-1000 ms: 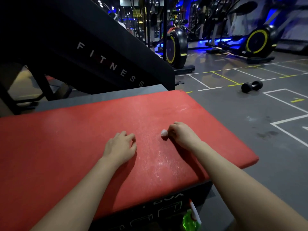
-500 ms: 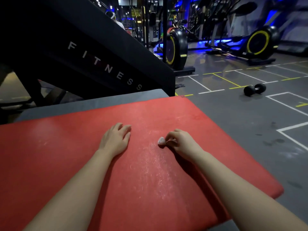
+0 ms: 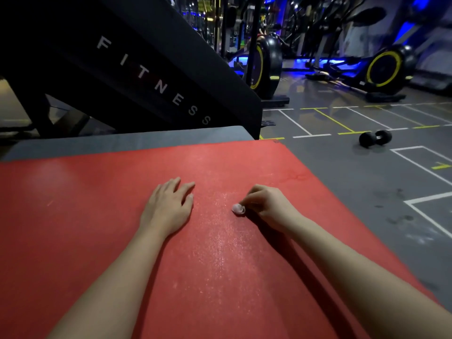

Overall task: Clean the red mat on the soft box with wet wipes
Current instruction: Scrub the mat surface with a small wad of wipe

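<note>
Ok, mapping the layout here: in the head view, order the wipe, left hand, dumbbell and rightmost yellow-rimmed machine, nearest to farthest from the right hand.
1. wipe, pinched in the right hand.
2. left hand, flat on the red mat, to its left.
3. dumbbell, on the floor beyond.
4. yellow-rimmed machine, far back right.

This place is a gym. A big black sloped panel (image 3: 156,84) carries the word FITNESS in pale letters. Behind it stand training machines under blue light, and both the nearer machine (image 3: 266,67) and the farther machine (image 3: 386,69) have a black wheel with a yellow ring. A black dumbbell (image 3: 375,138) lies on the grey floor (image 3: 367,182), which is marked with white and yellow lines, and the red mat (image 3: 73,216) lies in front.
</note>
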Motion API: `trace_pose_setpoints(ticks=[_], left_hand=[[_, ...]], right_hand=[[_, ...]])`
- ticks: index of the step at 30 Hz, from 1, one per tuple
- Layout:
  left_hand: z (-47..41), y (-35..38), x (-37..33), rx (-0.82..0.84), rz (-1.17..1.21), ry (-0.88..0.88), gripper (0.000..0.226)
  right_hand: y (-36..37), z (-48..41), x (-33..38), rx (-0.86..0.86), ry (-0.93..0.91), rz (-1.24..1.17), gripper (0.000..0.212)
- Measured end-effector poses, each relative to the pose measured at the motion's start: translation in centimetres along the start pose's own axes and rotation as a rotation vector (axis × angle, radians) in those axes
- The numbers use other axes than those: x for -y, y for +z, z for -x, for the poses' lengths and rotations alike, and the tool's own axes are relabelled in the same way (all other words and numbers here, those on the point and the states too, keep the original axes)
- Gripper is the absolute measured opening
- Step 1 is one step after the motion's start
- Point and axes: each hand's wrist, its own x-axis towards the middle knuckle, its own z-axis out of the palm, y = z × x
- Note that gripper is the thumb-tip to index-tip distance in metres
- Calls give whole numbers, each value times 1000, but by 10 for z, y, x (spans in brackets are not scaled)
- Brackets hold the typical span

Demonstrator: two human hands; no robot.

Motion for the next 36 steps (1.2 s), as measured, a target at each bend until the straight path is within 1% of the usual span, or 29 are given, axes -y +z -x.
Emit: trace_pose_setpoints(ticks=[2,4,6,8,9,12,16,18,20,22,24,26,28,33,35,36], left_hand=[[0,0,1,12,14,2,46],[0,0,0,17,16,-3,48],[-1,-1,2,32,20,0,51],[0,0,3,41,15,-7,57],[0,0,2,42,11,-14,61],[-1,2,0,48,-7,-32,71],[-1,1,-1,63,-35,-21,88],[0,0,0,77,-35,-27,91],[-2,1,0,78,-33,-31,90],[-3,4,1,93,-25,-24,84],[-3,5,2,103,-24,-25,77],[-5,5,3,125,-60,-21,75],[-6,6,2,131,-86,-9,78],[-4,3,2,129,-70,-3,78],[-3,4,1,124,-72,-3,77],[-3,4,0,121,-68,-5,77]], right_hand=[[4,-19,-8,-54,33,21,11],[1,-37,-12,-54,69,49,11],[-5,-47,-13,38,4,112,14],[-9,-41,-12,108,-113,130,28],[-11,-36,-14,121,-148,127,32],[-11,-39,-20,92,-188,144,22],[3,-94,-33,18,-206,193,9],[10,-124,-41,-29,-159,193,8],[10,-142,-46,-57,-91,162,7],[6,-149,-50,-11,-81,148,7],[3,-148,-54,50,-167,178,6],[3,-150,-60,65,-227,197,5],[6,-167,-63,25,-200,199,6],[27,-226,-66,-152,13,162,24],[26,-234,-69,-146,48,139,18],[22,-234,-72,-103,28,141,14]])
